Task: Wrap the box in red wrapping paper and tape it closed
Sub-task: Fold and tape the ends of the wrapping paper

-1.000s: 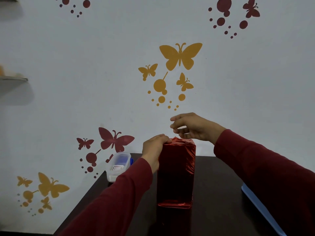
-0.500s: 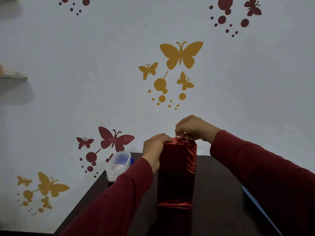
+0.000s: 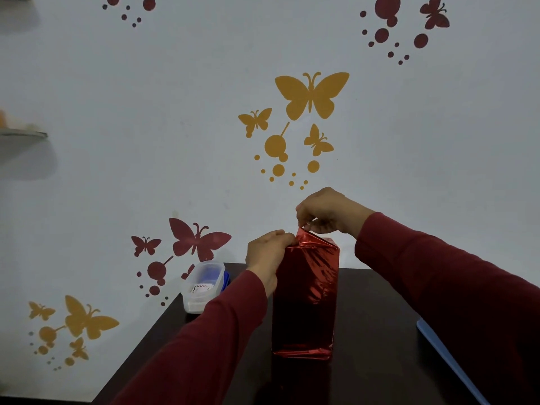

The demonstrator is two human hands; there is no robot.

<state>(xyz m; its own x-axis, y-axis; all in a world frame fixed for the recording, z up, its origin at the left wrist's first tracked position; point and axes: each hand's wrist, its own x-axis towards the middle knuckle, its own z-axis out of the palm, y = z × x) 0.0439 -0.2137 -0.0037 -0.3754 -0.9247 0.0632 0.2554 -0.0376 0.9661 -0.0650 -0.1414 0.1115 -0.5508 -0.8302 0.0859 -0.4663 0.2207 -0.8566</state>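
Note:
A tall box covered in shiny red wrapping paper [image 3: 305, 296] stands upright on the dark table [image 3: 377, 331]. My left hand [image 3: 267, 252] grips the paper at the box's top left edge. My right hand [image 3: 327, 211] hovers over the top and pinches a pointed flap of red paper, lifted slightly above the box. Both arms wear dark red sleeves. No tape is visible.
A clear plastic container [image 3: 204, 285] with a blue item inside sits at the table's far left corner. A blue flat edge [image 3: 447, 361] lies at the table's right side. The wall with butterfly stickers stands directly behind the table.
My right hand has come down from above the box onto its top and has taken hold of the paper flap, pulling it up a little. My left hand has stayed put.

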